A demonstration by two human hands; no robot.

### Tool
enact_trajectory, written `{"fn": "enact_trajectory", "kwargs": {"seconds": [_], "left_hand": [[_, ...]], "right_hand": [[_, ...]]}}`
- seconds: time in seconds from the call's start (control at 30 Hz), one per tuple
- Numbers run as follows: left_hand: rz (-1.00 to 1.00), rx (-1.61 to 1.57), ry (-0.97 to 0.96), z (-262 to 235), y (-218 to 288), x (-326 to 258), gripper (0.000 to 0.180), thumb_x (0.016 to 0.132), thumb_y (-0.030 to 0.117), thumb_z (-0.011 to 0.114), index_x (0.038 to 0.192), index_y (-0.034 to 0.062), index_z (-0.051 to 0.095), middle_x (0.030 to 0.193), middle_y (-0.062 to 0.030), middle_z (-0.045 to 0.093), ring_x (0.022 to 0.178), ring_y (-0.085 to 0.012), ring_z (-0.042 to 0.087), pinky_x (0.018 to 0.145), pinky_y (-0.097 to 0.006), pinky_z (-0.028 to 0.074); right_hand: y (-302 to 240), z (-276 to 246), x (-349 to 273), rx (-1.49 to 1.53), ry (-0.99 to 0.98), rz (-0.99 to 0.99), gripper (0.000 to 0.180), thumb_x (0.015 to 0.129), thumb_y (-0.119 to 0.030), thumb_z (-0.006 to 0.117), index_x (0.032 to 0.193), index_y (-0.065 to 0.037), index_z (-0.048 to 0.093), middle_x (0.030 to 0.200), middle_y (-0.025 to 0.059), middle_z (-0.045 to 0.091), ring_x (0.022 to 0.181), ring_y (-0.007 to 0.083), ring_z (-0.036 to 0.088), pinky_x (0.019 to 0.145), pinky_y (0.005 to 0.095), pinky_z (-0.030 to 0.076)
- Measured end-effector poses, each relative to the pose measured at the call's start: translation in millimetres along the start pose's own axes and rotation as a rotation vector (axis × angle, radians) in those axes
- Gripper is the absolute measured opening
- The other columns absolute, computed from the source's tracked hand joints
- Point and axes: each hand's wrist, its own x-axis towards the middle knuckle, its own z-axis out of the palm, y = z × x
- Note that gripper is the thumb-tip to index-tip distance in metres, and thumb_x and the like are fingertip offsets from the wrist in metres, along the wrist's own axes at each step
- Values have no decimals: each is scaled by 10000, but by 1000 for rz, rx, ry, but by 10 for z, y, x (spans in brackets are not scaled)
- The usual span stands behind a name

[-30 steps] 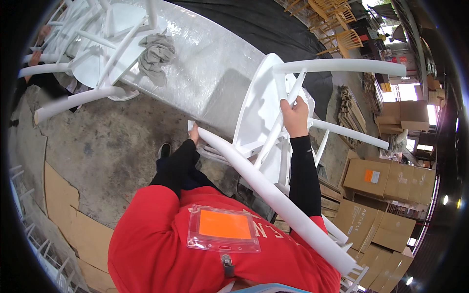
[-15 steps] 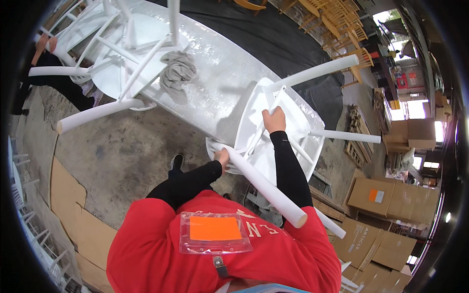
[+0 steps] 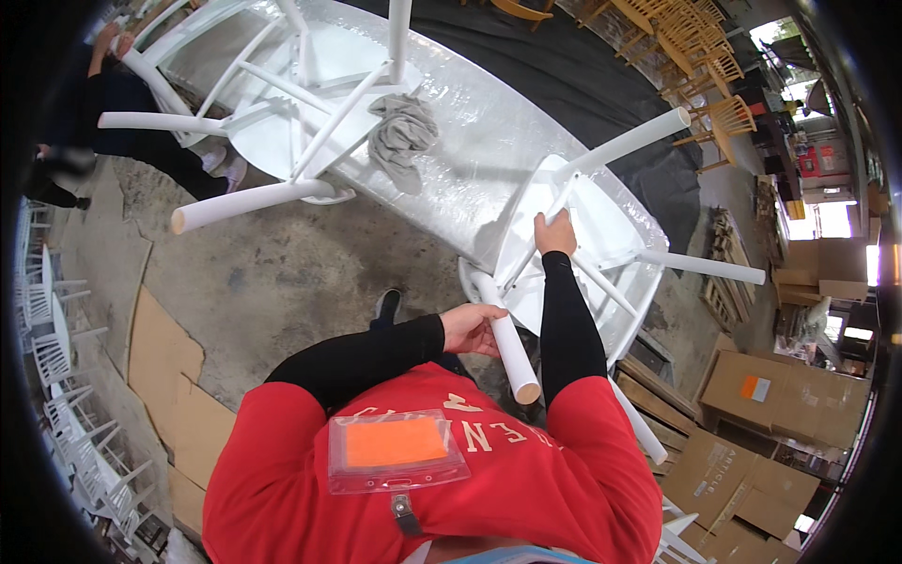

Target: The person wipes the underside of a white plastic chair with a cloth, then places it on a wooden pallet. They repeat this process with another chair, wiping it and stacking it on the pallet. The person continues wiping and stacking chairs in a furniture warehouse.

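A white wooden chair (image 3: 601, 221) lies upside down at the near right end of a plastic-covered table (image 3: 479, 122), its legs sticking out. My left hand (image 3: 472, 329) is closed around the chair leg (image 3: 515, 357) that points toward me, with the thumb on top. Farther off, my right hand (image 3: 556, 233) is wrapped round a thin stretcher bar (image 3: 564, 197) between the legs. The leg's bare wood end faces me. Part of the chair's near side is hidden by my right arm and the leg.
Another upturned white chair (image 3: 258, 150) lies to the left, beside a crumpled grey cloth (image 3: 402, 141). A co-worker's hands (image 3: 111, 42) grip white chair parts at far left. Cardboard boxes (image 3: 789, 390) stand at right; wooden chairs (image 3: 719, 122) stand behind. Flattened cardboard (image 3: 164, 343) covers some floor.
My left hand has moved from the leg's base toward its free end. The held leg now points more directly toward me. My right hand keeps its hold, and the whole view has shifted.
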Motion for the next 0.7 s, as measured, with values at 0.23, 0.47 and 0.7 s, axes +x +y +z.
{"fn": "enact_trajectory", "kwargs": {"seconds": [0.23, 0.47, 0.7], "left_hand": [[17, 91, 121, -104, -32, -16, 296, 997, 330, 614, 1083, 48, 599, 963, -95, 687, 913, -247, 696, 876, -449, 556], [413, 1518, 855, -1112, 1482, 26, 615, 935, 468, 579, 1373, 39, 537, 1141, -225, 694, 985, -388, 682, 822, -513, 551], [806, 2287, 1402, -1281, 3172, 178, 858, 803, 166, 636, 1578, 342, 312, 1570, -306, 283, 1415, -484, 377, 1182, -493, 333]], "right_hand": [[31, 23, -22, -26, -73, 28, 698, 876, -451, 624, 1303, 74, 454, 912, 247, 724, 881, 426, 714, 800, 530, 548], [213, -309, -506, 457, 355, -285, 680, 932, -221, 651, 1503, 29, 379, 1058, 191, 705, 965, 344, 681, 919, 421, 499], [1160, -409, -2629, 1007, -158, 409, 276, 977, -106, 600, 1214, 30, 637, 812, 59, 709, 755, 96, 659, 684, 261, 523]]}}
